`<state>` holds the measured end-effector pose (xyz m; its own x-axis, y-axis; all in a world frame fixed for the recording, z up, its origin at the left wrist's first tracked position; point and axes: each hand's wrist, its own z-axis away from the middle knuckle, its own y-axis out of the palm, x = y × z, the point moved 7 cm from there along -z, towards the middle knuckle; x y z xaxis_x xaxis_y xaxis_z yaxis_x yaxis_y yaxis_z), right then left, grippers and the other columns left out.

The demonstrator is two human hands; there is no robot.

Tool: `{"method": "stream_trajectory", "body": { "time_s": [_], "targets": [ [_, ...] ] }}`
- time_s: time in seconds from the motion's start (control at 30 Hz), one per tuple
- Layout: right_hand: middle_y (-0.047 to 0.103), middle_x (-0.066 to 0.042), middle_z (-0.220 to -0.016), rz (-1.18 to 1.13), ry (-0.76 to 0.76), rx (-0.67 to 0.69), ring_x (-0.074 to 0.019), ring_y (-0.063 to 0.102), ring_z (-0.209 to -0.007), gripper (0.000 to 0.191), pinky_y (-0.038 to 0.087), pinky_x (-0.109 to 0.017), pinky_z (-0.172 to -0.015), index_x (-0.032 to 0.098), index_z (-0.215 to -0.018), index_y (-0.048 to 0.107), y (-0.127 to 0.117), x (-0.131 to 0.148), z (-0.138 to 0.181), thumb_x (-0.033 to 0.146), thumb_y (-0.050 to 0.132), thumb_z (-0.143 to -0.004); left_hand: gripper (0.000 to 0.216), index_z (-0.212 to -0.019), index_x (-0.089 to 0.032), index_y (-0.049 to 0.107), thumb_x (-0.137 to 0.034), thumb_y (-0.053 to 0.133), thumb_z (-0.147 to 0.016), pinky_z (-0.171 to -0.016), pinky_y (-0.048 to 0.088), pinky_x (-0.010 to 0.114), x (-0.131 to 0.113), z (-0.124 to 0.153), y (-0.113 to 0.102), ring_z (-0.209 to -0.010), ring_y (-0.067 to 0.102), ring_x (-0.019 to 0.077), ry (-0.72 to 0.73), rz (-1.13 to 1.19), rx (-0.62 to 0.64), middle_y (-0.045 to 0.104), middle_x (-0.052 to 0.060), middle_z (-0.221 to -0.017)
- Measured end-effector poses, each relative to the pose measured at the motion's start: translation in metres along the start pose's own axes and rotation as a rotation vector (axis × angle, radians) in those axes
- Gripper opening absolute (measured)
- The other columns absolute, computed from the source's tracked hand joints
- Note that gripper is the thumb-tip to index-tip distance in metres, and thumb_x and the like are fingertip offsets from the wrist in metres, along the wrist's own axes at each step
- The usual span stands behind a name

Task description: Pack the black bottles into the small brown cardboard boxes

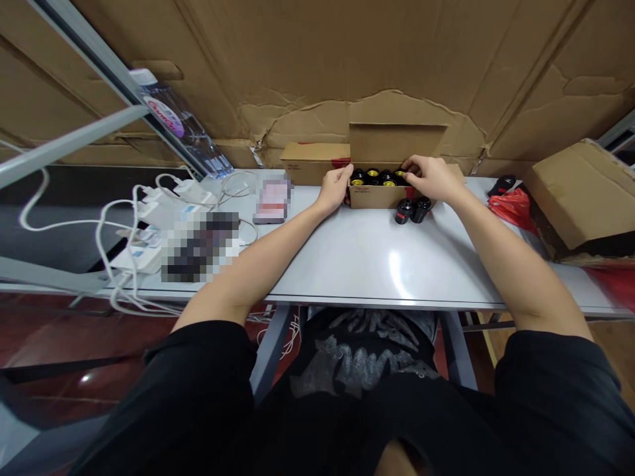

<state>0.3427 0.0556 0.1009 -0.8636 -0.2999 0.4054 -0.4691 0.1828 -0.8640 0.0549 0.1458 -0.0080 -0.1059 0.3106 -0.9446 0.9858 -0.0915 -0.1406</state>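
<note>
Head view: The open carton (374, 197) stands on the white tabletop (347, 264), directly between the two hands, with its rear flap raised. Black cylindrical containers (387, 177), several showing yellow tops, fill the visible interior. The left hand (335, 188) grips the carton at its left end, thumb at the upper corner. The right hand (427, 176) is at the right end, fingers bent over the rim and reaching the containers there; whether they are closed on one cannot be determined.

Two loose black cylinders (404, 211) are side by side in front of the carton's right portion, just below the right hand. A closed carton (312, 160) is positioned behind the left hand. To the far left are a clear water bottle (181, 125) and white charging blocks with cables (155, 211). To the right, well apart from the right hand, a red plastic bag (510, 206) lies beside a larger cardboard box (585, 192).
</note>
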Motion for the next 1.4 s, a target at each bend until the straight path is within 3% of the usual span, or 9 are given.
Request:
{"method": "stream_trajectory", "body": {
  "time_s": [0.27, 0.53, 0.77, 1.03, 1.4],
  "targets": [
    [0.095, -0.022, -0.137, 0.074, -0.084, 0.045, -0.0454, 0.090, -0.127, 0.038, 0.073, -0.064, -0.121, 0.021, -0.146, 0.087, 0.000, 0.009, 0.004, 0.036, 0.066, -0.119, 0.082, -0.075, -0.027, 0.055, -0.095, 0.070, -0.119, -0.038, 0.040, 0.025, -0.007, 0.002, 0.002, -0.039, 0.054, 0.0147, -0.004, 0.005, -0.007, 0.059, -0.003, -0.052],
    [0.096, -0.024, -0.133, 0.164, -0.010, 0.107, -0.0512, 0.088, -0.123, 0.046, 0.072, -0.070, -0.113, 0.020, -0.155, 0.081, 0.003, 0.002, 0.003, 0.045, 0.058, -0.123, 0.079, -0.075, -0.028, 0.052, -0.090, 0.070, -0.121, -0.039, 0.041, 0.027, -0.010, 0.004, 0.001, -0.039, 0.055, 0.0162, -0.013, -0.008, -0.014, 0.057, -0.003, -0.053],
    [0.095, -0.024, -0.135, 0.161, 0.005, 0.128, -0.0505, 0.087, -0.125, 0.044, 0.071, -0.067, -0.112, 0.020, -0.156, 0.079, 0.005, -0.002, 0.001, 0.040, 0.058, -0.123, 0.079, -0.077, -0.028, 0.052, -0.090, 0.067, -0.124, -0.040, 0.043, 0.026, -0.008, 0.003, 0.001, -0.040, 0.055, 0.0151, -0.009, -0.014, -0.008, 0.057, -0.004, -0.053],
    [0.095, -0.023, -0.135, 0.164, 0.013, 0.134, -0.0500, 0.085, -0.127, 0.046, 0.072, -0.066, -0.113, 0.023, -0.155, 0.077, 0.010, -0.006, -0.002, 0.051, 0.057, -0.124, 0.080, -0.074, -0.028, 0.053, -0.090, 0.068, -0.123, -0.039, 0.042, 0.025, -0.012, 0.005, 0.001, -0.039, 0.054, 0.0140, -0.012, -0.009, 0.000, 0.058, -0.003, -0.053],
    [0.091, -0.027, -0.154, 0.157, 0.021, 0.188, -0.0514, 0.085, -0.140, 0.050, 0.069, -0.067, -0.121, 0.019, -0.165, 0.075, 0.007, 0.005, 0.003, 0.045, 0.054, -0.128, 0.090, -0.074, -0.029, 0.052, -0.111, 0.067, -0.109, -0.036, 0.040, 0.027, -0.009, 0.003, 0.000, -0.037, 0.055, 0.0156, 0.025, -0.012, -0.003, 0.057, -0.004, -0.051]
  ]
}}
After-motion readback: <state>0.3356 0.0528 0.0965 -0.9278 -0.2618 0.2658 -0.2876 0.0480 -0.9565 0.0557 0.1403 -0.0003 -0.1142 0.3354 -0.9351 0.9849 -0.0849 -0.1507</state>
